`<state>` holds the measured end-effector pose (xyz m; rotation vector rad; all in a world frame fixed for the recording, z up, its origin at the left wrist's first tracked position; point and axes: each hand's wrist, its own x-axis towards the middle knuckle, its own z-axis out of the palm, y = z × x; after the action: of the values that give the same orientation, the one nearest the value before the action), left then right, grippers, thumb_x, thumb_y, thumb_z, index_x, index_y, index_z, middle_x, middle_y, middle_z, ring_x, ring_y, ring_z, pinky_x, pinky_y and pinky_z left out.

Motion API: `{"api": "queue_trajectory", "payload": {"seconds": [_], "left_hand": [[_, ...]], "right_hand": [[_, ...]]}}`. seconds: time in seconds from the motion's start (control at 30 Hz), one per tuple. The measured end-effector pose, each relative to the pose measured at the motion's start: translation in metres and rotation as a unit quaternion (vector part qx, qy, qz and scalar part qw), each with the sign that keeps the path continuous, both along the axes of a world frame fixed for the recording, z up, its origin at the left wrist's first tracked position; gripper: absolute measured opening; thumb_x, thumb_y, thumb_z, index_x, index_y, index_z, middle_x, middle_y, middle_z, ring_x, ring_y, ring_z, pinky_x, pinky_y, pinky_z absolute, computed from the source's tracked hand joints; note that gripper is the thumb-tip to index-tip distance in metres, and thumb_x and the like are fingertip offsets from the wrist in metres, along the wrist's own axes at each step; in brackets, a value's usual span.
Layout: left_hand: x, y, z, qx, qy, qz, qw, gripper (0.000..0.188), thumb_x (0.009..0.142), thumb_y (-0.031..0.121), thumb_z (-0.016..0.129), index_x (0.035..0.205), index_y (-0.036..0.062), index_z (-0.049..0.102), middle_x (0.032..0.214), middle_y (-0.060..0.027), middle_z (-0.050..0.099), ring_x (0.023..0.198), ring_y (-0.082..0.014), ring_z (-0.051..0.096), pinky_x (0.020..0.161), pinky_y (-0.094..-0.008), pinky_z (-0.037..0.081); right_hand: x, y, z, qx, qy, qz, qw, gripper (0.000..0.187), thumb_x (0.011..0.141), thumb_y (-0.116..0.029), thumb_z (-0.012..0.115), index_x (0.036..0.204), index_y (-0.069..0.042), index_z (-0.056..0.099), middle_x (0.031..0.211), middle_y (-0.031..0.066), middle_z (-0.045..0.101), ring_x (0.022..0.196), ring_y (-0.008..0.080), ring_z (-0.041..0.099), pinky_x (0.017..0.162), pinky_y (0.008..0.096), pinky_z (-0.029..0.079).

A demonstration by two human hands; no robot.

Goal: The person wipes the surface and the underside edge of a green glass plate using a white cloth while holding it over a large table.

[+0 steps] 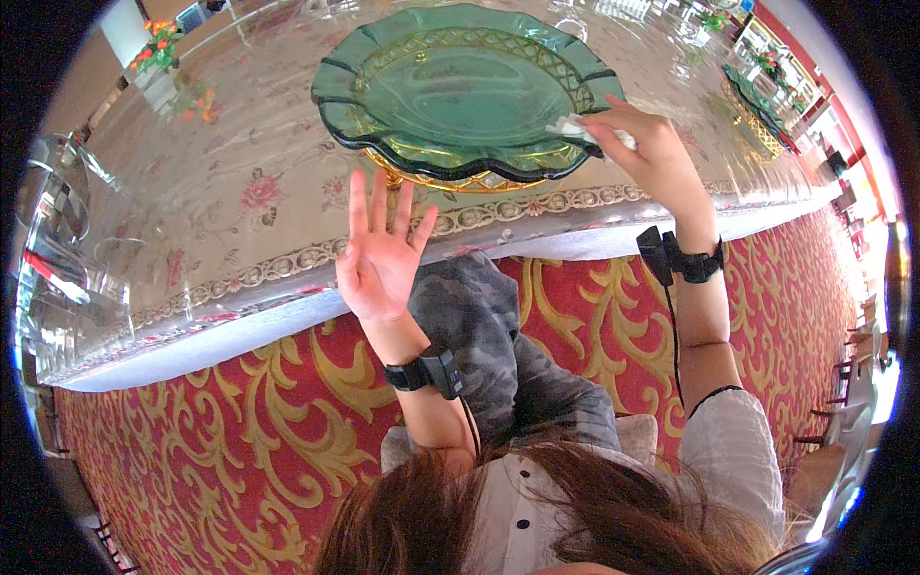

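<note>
A large green glass plate (460, 91) with a scalloped rim rests on a gold openwork stand (441, 180) at the table's near edge. My right hand (644, 144) pinches a crumpled white tissue (572, 127) at the plate's right rim; part of the tissue is hidden in the fingers. Palm up, my left hand (383, 259) is raised just in front of the plate's near left rim, with its fingers spread and nothing in it. Each wrist wears a black strap with a small box and a cable.
A clear cover lies over the floral tablecloth (259, 196). Orange flowers in a pot (158, 57) stand at the far left, glassware (57, 192) at the left edge. Another green plate on a gold stand (757, 110) sits to the right. Below is a red and gold carpet (259, 441).
</note>
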<state>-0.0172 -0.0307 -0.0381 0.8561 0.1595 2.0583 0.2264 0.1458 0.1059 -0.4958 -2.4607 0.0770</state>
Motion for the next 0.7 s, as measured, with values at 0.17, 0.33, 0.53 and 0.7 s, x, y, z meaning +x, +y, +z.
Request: {"api": "queue_trajectory", "payload": {"seconds": [0.17,0.33,0.53,0.7], "left_hand": [[0.0,-0.002,0.001,-0.015,-0.018,-0.008,1.0,0.089,0.083,0.038,0.058,0.153,0.0167,0.007,0.157,-0.009,0.01,0.144,-0.0319,0.014,0.113,-0.0575,0.018],[0.001,-0.001,0.003,-0.017,-0.018,-0.006,1.0,0.09,0.082,0.038,0.058,0.153,0.0166,0.006,0.157,-0.0089,0.01,0.144,-0.0319,0.014,0.113,-0.0576,0.018],[0.0,0.0,0.001,-0.006,-0.019,-0.013,1.0,0.09,0.083,0.038,0.058,0.153,0.0164,0.006,0.158,-0.0086,0.009,0.144,-0.0319,0.014,0.113,-0.0575,0.018],[0.0,0.0,-0.001,-0.005,-0.021,-0.013,1.0,0.089,0.083,0.038,0.058,0.153,0.0159,0.007,0.158,-0.0085,0.009,0.144,-0.0317,0.014,0.112,-0.0575,0.018]], "right_hand": [[0.004,0.02,0.002,0.014,0.01,-0.016,1.0,0.016,0.09,-0.008,0.059,0.098,0.003,0.067,0.09,0.0125,0.071,0.083,0.0236,0.068,0.109,0.0446,0.037],[0.001,0.003,-0.015,0.047,0.081,-0.009,0.996,0.012,0.088,-0.01,0.062,0.092,-0.001,0.069,0.088,0.0123,0.07,0.075,0.0284,0.066,0.106,0.0461,0.04],[0.01,-0.024,-0.021,0.07,0.14,-0.061,0.986,0.01,0.088,-0.008,0.062,0.091,-0.001,0.069,0.087,0.0115,0.07,0.074,0.0259,0.067,0.104,0.046,0.041],[0.033,-0.044,-0.037,0.002,0.116,-0.085,0.99,0.01,0.087,-0.007,0.062,0.088,0.001,0.069,0.081,0.0125,0.069,0.069,0.0232,0.066,0.103,0.0468,0.042]]}}
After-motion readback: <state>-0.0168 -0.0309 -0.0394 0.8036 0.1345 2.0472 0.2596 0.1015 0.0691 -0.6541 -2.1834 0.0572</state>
